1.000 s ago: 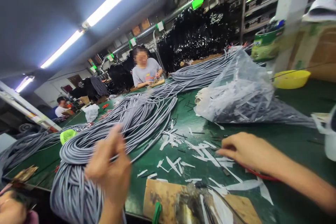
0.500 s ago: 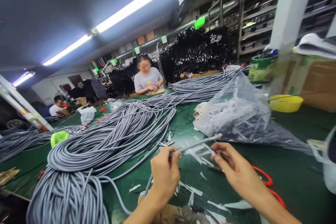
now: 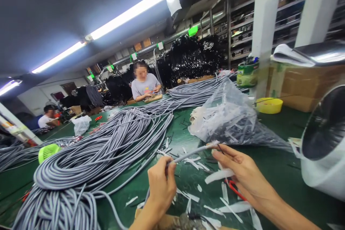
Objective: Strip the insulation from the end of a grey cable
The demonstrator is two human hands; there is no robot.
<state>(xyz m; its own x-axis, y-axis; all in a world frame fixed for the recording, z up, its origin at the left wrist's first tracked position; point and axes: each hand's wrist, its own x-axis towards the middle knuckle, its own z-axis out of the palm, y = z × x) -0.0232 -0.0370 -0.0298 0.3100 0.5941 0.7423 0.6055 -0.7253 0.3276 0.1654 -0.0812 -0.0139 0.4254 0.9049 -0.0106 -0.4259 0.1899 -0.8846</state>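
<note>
Here, far left on the green counter: a lime fan, then a big heap of grey cable coiled and running back toward a seated person. Nearer the middle, left hand, grip pinched shut round one cable end, thumb and fingers closed on it. Long axis of that end slanting up and to the right, from the left hand across to the right hand, its stripped tip just above the right fingertips. Right grip partly curled, a white strip lying across the palm, fingertips touching or almost touching the tip; which, hard to tell. Right hand the nearer to the tip, left the nearer to the cable's body. Below and between, white scraps strewn over the counter, something red peeping out under the right hand. Behind, a clear bag of offcuts; further right a yellow bowl, cartons, a white and dark rounded object.
</note>
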